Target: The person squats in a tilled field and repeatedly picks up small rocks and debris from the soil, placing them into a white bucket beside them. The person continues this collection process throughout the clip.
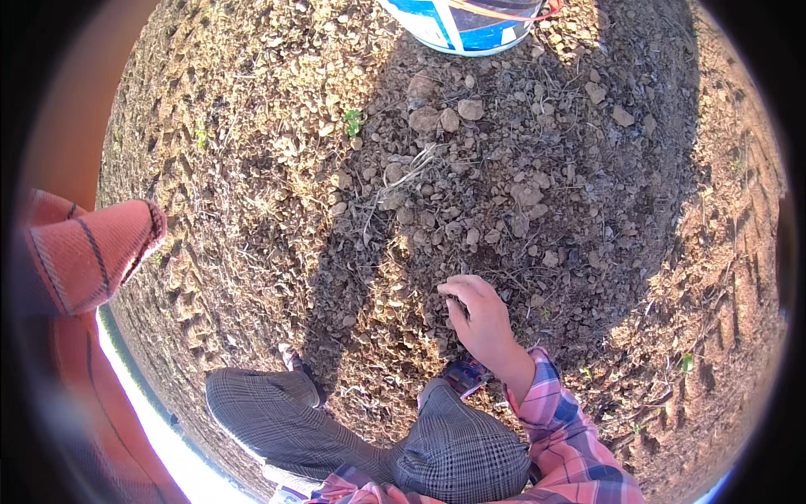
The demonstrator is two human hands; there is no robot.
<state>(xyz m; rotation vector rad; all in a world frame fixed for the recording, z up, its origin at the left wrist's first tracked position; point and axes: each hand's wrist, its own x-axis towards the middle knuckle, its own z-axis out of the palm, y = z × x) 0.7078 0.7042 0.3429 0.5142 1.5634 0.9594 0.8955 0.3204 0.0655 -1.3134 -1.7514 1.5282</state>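
My right hand [483,318] hovers low over the soil [554,208] in front of my right knee. Its fingers are slightly bent, with a small gap between thumb and forefinger and nothing visible between them. The palm faces down and is hidden. At the left, my raised left arm shows a rolled plaid sleeve [94,255] and a blurred bare forearm [75,126] close to the camera; the left hand itself is out of view. Small clods [471,109] and dry stalks [412,167] lie on the ground before me.
A white and blue bucket [478,34] with an orange-red handle stands at the top edge. My knees, in checked trousers [463,444], are bent below; a shoe [465,376] rests by my right hand. Small green seedlings [352,122] dot the dry ground. Shadow covers much of the middle.
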